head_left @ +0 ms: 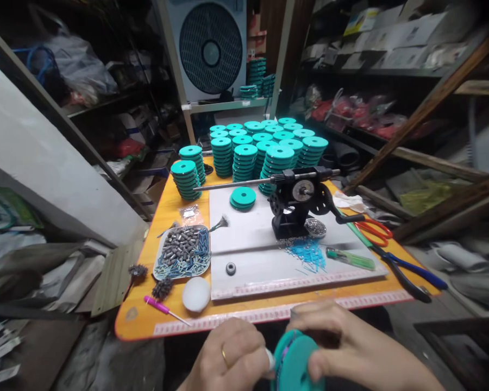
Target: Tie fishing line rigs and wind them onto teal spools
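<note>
My right hand (330, 336) grips a teal foam line spool (299, 364) in front of the table's near edge, thumb on its face and fingers around the far rim. Something purple and dark shows in the spool's groove. My left hand (232, 355), with a ring on one finger, is closed right beside the spool's left rim. White material (270, 359) shows at its fingertips; what they pinch, if anything, is hidden. Nearest on the table are a white round dome (196, 294) and a magenta-handled screwdriver (167, 310).
A black hand-crank winder (295, 203) stands on a white board (244, 244), its long rod pointing left. Stacked teal spools (244, 157) fill the back. A tray (158, 266) holds metal weights and small tubes. At right lie a green cutter (350, 258), blue-handled pliers (415, 271) and orange-handled scissors (375, 232).
</note>
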The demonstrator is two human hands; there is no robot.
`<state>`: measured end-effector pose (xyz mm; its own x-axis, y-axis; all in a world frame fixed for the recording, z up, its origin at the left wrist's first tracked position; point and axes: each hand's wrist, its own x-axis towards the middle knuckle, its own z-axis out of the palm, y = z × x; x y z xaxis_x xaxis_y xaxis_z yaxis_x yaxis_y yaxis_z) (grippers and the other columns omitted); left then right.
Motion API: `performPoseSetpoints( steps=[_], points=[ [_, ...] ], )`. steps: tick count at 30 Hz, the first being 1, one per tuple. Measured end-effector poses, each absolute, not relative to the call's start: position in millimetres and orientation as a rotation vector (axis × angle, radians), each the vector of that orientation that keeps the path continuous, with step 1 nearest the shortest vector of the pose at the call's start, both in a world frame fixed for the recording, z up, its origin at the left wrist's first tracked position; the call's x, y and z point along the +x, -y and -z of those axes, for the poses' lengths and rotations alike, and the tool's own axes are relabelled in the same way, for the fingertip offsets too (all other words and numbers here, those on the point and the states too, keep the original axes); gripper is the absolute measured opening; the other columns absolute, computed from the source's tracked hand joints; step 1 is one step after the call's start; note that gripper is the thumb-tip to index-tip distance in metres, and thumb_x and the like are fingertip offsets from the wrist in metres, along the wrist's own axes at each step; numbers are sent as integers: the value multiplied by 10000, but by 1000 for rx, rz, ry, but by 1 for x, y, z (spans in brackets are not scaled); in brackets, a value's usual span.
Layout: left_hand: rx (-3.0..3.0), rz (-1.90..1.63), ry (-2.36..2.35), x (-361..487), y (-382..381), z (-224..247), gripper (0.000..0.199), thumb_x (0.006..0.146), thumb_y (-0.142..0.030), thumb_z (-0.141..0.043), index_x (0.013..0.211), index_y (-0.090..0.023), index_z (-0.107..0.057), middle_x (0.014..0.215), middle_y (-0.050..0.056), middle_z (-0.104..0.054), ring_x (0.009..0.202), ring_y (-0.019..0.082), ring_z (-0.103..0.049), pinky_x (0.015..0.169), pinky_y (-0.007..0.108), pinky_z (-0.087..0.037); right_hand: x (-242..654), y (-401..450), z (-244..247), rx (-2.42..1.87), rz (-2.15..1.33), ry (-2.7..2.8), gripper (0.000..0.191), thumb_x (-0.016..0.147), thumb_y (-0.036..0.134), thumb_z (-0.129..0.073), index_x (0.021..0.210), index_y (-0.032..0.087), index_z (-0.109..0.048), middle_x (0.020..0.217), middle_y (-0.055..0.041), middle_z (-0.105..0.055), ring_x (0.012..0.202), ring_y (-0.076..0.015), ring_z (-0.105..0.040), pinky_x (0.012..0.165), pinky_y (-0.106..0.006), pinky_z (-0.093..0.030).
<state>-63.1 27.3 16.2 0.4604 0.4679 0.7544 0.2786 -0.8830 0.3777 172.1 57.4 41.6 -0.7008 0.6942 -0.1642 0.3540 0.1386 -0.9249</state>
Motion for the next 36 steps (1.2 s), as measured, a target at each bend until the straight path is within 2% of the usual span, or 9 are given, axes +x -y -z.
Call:
performPoseSetpoints(
  steps=[4, 7, 9, 12, 14, 18, 23, 30, 36],
  points=[
    [2335, -1520, -686, -60, -30, -13, 118, 898, -58, -476, 956, -133, -547, 663, 48, -588, 608, 139, -527, 534, 260, -471, 165, -56, -26, -1030, -1671, 1920, 341, 765, 502, -698, 862, 175, -708, 748, -11, -587, 680, -130, -506, 589, -214, -407],
    [2193, -1592, -800, -62, -32, -13, 132, 890, -56, -472, 956, -145, -544, 713, 51, -580, 650, 145, -547, 569, 269, -484, 158, -54, -15, -1094, -1720, 1664, 369, 795, 512, -658, 935, 170, -666, 796, -22, -584, 561, -96, -505, 467, -194, -404],
    [2126, -1638, -933, -67, -34, -10, 157, 870, -29, -488, 952, -154, -539, 752, 47, -576, 696, 147, -562, 623, 277, -493, 153, -54, -9, -1149, -1657, 1502, 305, 849, 461, -612, 970, 182, -611, 771, -5, -562, 498, -77, -499, 419, -180, -400],
    [2127, -1620, -1126, -80, -37, -1, 223, 837, 17, -504, 951, -173, -533, 779, 32, -571, 727, 142, -565, 668, 275, -489, 148, -56, -3, -1141, -1328, 1484, 132, 858, 286, -621, 956, 209, -576, 850, -20, -584, 710, -132, -616, 615, -220, -526],
    [2102, -1591, -1285, -88, -37, 5, 237, 839, 14, -507, 954, -192, -529, 799, 28, -577, 758, 146, -572, 684, 269, -488, 146, -58, 1, -1079, -1178, 1572, 109, 852, 187, -600, 955, 220, -588, 958, -48, -600, 868, -165, -635, 744, -259, -545],
    [2026, -1585, -1501, -101, -38, 6, 213, 859, -18, -503, 946, -210, -531, 846, 31, -588, 844, 155, -585, 744, 266, -489, 147, -59, 6, -980, -1144, 1675, 156, 873, 124, -541, 977, 228, -594, 980, -68, -619, 884, -177, -657, 740, -279, -565],
    [2021, -1580, -1598, -111, -43, 0, 194, 870, -32, -501, 940, -210, -533, 862, 15, -585, 832, 130, -572, 764, 232, -464, 158, -67, 10, -832, -937, 1909, 210, 870, 103, -551, 1022, 245, -575, 1066, -91, -624, 990, -211, -639, 783, -317, -562],
    [2076, -1460, -1634, -114, -47, -1, 142, 891, -67, -490, 890, -207, -512, 817, 0, -569, 783, 129, -568, 730, 228, -451, 163, -106, 9, -805, -288, 2328, 304, 879, 15, -416, 1041, 208, -586, 1149, -125, -593, 1031, -197, -619, 788, -308, -557],
    [2086, -1351, -1674, -108, -54, 2, 98, 908, -108, -481, 896, -201, -508, 828, 14, -580, 802, 150, -584, 730, 257, -459, 154, -142, 0, -676, 51, 2552, 228, 931, 80, -438, 1023, 176, -623, 1141, -133, -624, 1145, -256, -556, 904, -423, -530]
  ],
)
